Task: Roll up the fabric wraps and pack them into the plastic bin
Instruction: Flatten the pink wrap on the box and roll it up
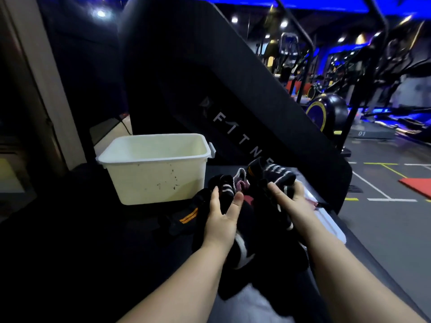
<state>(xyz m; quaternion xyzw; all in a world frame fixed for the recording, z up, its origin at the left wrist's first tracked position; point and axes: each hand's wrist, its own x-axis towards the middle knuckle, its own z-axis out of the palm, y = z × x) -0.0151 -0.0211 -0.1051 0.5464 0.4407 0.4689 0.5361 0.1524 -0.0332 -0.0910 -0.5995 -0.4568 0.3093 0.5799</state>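
Sorting a tangled heap of black striped fabric wraps (251,220) at the dark bench's (105,241) right edge, the left hand (221,217) lies spread on it while the right hand (291,197) curls round one strip, best pulled free and rolled tight for the cream rectangular plastic bin (158,178) behind, blue-lit exercise machines (326,110) beyond.

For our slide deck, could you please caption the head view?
Left hand and right hand on dark fabric wraps beside the white plastic bin.
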